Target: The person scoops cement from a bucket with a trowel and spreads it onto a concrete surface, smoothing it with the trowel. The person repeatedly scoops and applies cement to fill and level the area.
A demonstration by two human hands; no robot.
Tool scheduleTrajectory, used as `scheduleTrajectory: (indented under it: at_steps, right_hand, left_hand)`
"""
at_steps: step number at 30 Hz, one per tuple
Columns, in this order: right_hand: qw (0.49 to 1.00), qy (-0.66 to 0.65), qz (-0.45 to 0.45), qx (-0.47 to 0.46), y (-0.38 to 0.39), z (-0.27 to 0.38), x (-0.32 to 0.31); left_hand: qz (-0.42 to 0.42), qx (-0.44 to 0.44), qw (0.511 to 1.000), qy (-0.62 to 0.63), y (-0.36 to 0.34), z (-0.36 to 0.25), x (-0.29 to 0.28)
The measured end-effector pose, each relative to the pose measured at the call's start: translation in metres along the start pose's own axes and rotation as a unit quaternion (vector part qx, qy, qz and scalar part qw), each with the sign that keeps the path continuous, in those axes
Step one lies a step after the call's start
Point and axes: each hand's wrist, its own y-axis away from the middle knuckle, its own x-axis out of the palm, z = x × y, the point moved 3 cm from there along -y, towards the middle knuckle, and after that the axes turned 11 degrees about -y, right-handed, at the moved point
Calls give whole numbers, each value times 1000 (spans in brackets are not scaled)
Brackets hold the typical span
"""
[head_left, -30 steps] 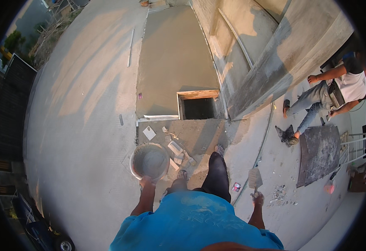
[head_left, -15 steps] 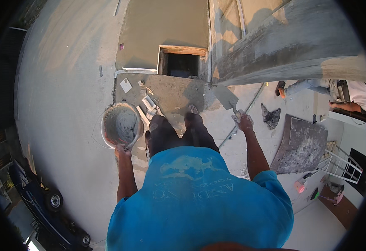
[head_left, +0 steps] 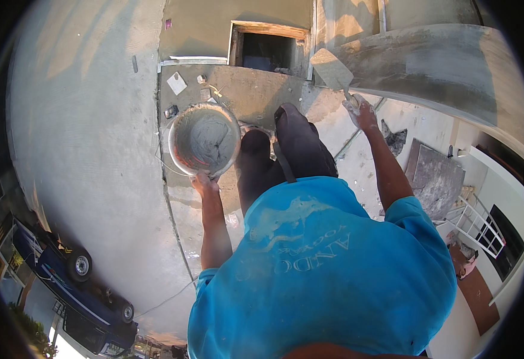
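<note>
My left hand (head_left: 205,181) is closed on the near rim of a round bucket (head_left: 178,142), which is tilted so its inside shows. Grey wet mortar (head_left: 217,139) lies in it, with a hollow scraped in the middle. Out to the right, my right hand (head_left: 361,112) is wrapped round the handle of a pointing trowel (head_left: 332,69). Its flat blade points away from me, in front of the low grey wall, and no heap of mortar shows on it. Both hands are smeared with grey.
Ahead is a square opening (head_left: 266,51) with a wooden frame, set in smooth plaster. A white tile piece (head_left: 177,83) and small debris lie beyond the bucket. To the right are a curved grey wall (head_left: 417,69), a mortar-stained board (head_left: 435,182) and a white metal rack (head_left: 477,224). A dark blue truck (head_left: 64,287) stands lower left.
The bucket has come up, nearer and to the right with my left hand. My right hand and the trowel have moved forward. The person at the far right has gone out of view.
</note>
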Motion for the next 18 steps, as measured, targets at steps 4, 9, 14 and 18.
scheduleTrajectory:
  at_steps: [4, 9, 14, 18]
  right_hand:
    - [997, -12, -71, 19, -26, 13, 14]
    - [997, -12, -73, 23, -55, -9, 26]
    - [997, -9, -72, 37, -77, -28, 23]
    - [997, -10, -41, 61, -93, -17, 5]
  left_hand:
    - [-9, -4, 999, -33, 10, -12, 12]
    - [-48, -28, 998, -36, 24, -22, 22]
    - [-71, -16, 997, -36, 44, -29, 33]
    - [-65, -24, 997, -16, 35, -19, 28]
